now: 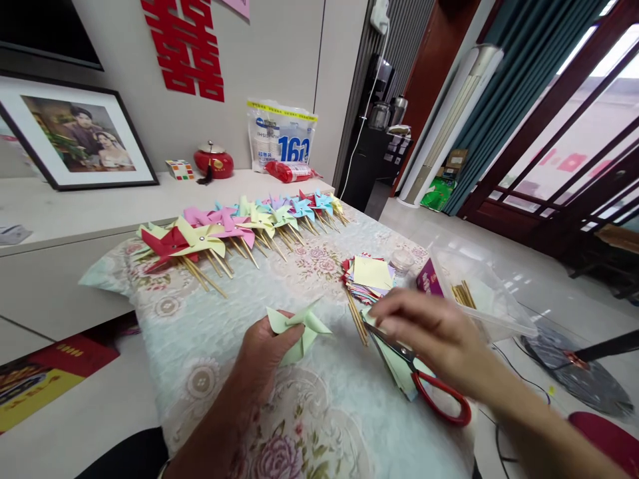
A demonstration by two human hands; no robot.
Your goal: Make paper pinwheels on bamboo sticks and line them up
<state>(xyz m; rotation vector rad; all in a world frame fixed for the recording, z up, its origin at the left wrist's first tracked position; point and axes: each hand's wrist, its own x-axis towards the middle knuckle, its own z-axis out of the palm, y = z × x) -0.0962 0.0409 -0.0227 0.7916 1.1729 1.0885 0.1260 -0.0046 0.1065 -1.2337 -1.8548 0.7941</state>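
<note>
While left hand (pixel 267 349) pinches green pinwheel (pixel 305 334) above open tablecloth (pixel 322 399), right hand (pixel 434 329) beside edge-side scissors (pixel 407 355), grip unclear.

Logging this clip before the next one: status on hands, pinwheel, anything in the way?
Left hand pinching green pinwheel; no stick visible on it. Right hand blurred near scissors, hold unclear. Possibly in the way: scissors atop green paper, wooden sticks beside.

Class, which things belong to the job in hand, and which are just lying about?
Likely part of the job:
pale green paper pinwheel in the left hand
multicoloured stack of paper squares
thin wooden sticks
red-handled metal scissors
row of multicoloured paper pinwheels

Likely lying about:
rectangular black-framed photograph
round red lidded pot
multicoloured cube
blue-lettered clear plastic bag
</note>
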